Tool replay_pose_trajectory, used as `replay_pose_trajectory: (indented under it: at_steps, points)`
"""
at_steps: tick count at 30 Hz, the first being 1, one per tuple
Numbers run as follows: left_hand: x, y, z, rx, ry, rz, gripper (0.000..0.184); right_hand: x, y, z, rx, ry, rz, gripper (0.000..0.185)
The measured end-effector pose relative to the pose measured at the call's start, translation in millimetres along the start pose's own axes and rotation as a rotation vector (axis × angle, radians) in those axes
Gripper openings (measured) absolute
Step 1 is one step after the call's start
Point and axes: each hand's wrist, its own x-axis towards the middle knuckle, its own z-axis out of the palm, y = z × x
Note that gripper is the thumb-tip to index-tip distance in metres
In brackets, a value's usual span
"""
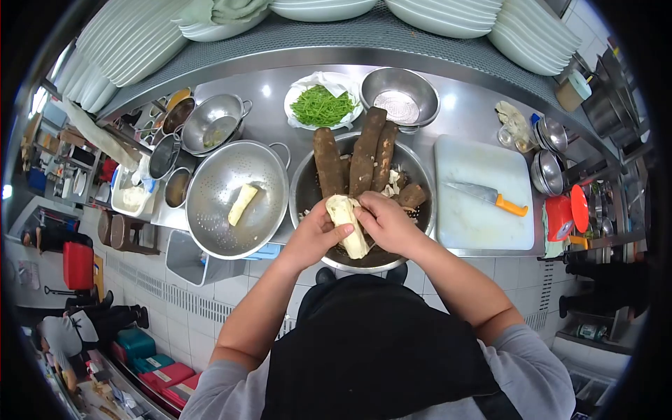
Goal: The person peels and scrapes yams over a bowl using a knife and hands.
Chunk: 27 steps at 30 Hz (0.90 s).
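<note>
Shelf (315,43): stacked white plates (448,15), pale green cloth (227,10) on one stack
Counter's far side: slender greens (322,106) beside a metal bowl (399,78)
Right end: red scale (558,218)
Left background: person in grey (59,339) near a teal bin (136,343)

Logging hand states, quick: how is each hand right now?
Left hand: closed, holding the pale peeled piece.
Right hand: closed, gripping near the same piece's far end.

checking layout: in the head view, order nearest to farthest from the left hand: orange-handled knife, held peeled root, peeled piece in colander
1. held peeled root, touching left hand
2. peeled piece in colander, left
3. orange-handled knife, right, on cutting board
</note>
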Motion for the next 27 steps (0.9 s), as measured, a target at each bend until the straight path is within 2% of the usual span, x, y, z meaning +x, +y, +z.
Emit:
replay_pose_trajectory:
  at_steps: [2, 5, 7, 8, 10, 12, 14, 16, 18, 19, 20, 22, 26, 27]
  points:
    - [4.8, -7.5, -1.5, -0.156, 0.072, 0.032, 0.060, 5.0, 4.2, 13.4, -0.048, 0.047, 0.013, 0.019]
    - [7.5, -20.6, -14.3, -0.323, 0.022, 0.018, 0.057, 14.3, 0.2, 26.0, -0.087, 0.167, -0.008, 0.019]
    - [5.6, -19.3, -14.8, -0.480, 0.040, 0.015, 0.052, 17.3, -9.0, 27.5, 0.112, 0.262, 0.164, 0.021]
    - [5.7, -19.9, -20.3, -0.483, 0.029, 0.010, 0.052, 17.9, -12.7, 27.9, 0.106, 0.270, 0.172, 0.021]
    - [7.0, -19.6, -31.6, -0.720, -0.046, -0.002, 0.050, 17.3, -17.3, 26.9, 0.014, 0.266, 0.214, 0.022]
    - [8.2, -16.1, -35.5, -0.748, -0.045, -0.039, 0.052, 11.0, -16.3, 25.6, -0.002, 0.229, 0.311, 0.023]
    - [11.7, -10.9, -36.7, -0.789, -0.135, 0.004, 0.055, 4.2, -22.4, 23.4, -0.349, 0.271, 0.331, 0.025]
    - [13.5, -4.3, -32.3, -0.765, -0.179, -0.005, 0.055, 1.4, -31.1, 14.5, -0.405, 0.313, 0.379, 0.030]
    - [13.9, -0.1, -26.8, -0.726, -0.230, -0.010, 0.056, 0.3, -34.2, 3.6, -0.141, 0.251, 0.244, 0.036]
    - [19.5, -8.1, -30.5, -0.734, -0.321, 0.015, 0.054, 1.8, -38.2, 0.6, -0.079, 0.216, 0.178, 0.039]
    - [20.3, -7.5, -22.6, -0.729, -0.319, 0.021, 0.054, 3.7, -46.3, -1.6, -0.077, 0.216, 0.171, 0.039]
    - [20.1, -4.7, -3.5, -0.516, -0.017, -0.018, 0.058, 6.4, -61.1, -3.2, -0.042, 0.204, 0.126, 0.036]
    - [23.8, 10.8, 14.2, -0.312, 0.028, 0.076, 0.053, 5.9, -37.4, 3.3, -0.180, 0.352, -0.114, 0.032]
    - [26.0, 10.7, 16.1, -0.308, 0.017, 0.107, 0.053, 5.4, -32.5, 3.8, -0.109, 0.392, -0.124, 0.029]
